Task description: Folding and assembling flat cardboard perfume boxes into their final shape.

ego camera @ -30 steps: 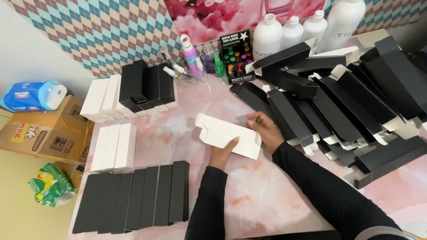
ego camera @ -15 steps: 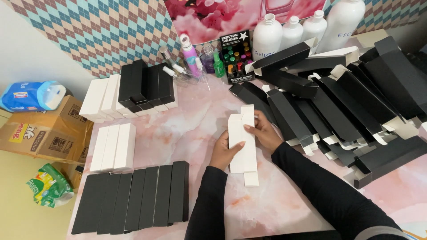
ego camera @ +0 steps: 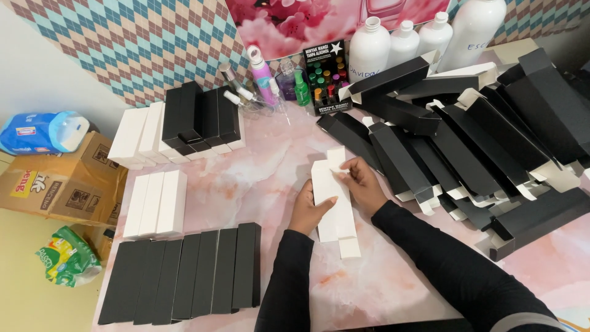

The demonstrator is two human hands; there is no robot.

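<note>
Both hands hold one long white box above the pink marble table — left hand clasps its lower left side, right hand pinches the upper right edge by the open flap. Right of the grip: a loose pile of black boxes. Left of it, below — a flat row of black boxes; further left, white boxes.

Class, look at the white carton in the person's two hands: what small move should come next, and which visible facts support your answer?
Probably tuck in the top flap. The white carton stands lengthwise between both hands, the left hand gripping its side, the right hand at its upper end, where a flap looks open. A bottom flap also hangs loose.
</note>
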